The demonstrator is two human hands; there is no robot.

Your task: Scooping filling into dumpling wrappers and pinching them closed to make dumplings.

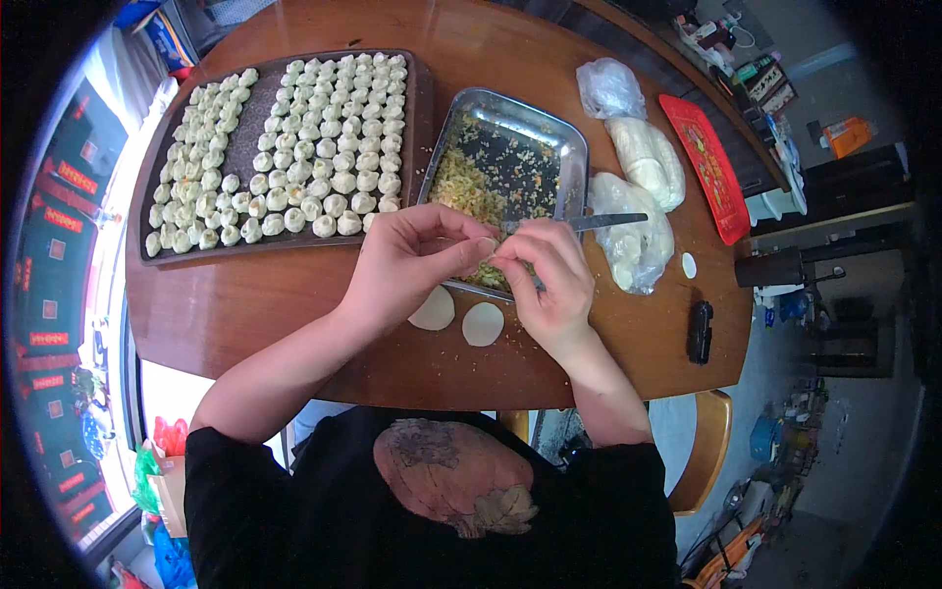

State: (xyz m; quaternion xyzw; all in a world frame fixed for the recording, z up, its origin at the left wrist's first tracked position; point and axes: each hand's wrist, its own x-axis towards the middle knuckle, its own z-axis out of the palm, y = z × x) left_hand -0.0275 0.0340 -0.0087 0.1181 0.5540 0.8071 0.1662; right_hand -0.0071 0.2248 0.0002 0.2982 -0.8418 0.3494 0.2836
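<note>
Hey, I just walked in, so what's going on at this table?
A person's left hand and right hand have their fingers pinched together around a pale piece of dough, mostly hidden, by a metal tray with chopped filling. A metal blade sticks out past the right hand; whether it's held isn't clear. Two round wrappers lie on the table nearer the person. To the left, a dark tray holds many small dumplings.

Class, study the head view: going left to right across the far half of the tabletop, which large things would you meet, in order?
Dark rectangular tray bearing small pale dumplings → silver rectangular metal pan holding chopped yellow-green filling → white oblong bundle → flat red rectangular panel.
</note>
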